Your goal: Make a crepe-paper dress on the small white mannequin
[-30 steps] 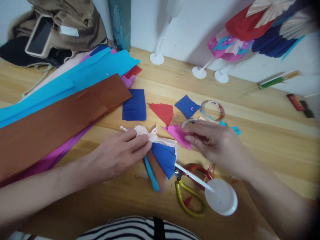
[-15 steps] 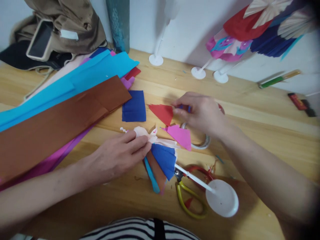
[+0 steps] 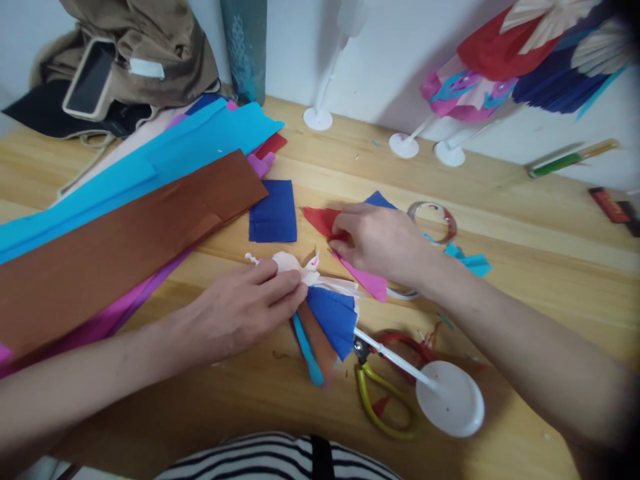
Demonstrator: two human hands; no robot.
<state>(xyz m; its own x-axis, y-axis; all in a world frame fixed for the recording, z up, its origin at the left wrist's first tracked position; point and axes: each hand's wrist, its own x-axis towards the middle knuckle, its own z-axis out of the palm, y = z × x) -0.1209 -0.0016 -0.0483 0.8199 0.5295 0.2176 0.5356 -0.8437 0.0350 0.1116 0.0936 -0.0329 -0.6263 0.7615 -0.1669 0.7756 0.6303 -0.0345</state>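
My left hand [image 3: 240,310] presses down on a small paper doll [image 3: 320,303] lying on the wooden table [image 3: 525,280]; its fingers pinch the doll's pale upper body. The doll has a blue, brown and cyan paper skirt and a white stick ending in a round white base [image 3: 450,408]. My right hand [image 3: 377,240] is closed on a red paper triangle [image 3: 320,221] just beyond the doll. A pink paper piece [image 3: 367,281] lies under that hand, and a blue paper scrap [image 3: 379,199] peeks out behind it.
Long sheets of brown [image 3: 120,240], cyan [image 3: 150,167] and pink crepe paper lie at left, a dark blue square [image 3: 273,211] beside them. Yellow-handled scissors [image 3: 375,393] lie by the doll's stick. A tape roll [image 3: 433,221], cyan scraps [image 3: 470,261], finished dolls [image 3: 465,93] and a phone [image 3: 90,79] sit farther back.
My right hand let go of the pink piece, reached back over the blue scrap, then came left and closed on the red triangle. My left hand stayed on the doll.
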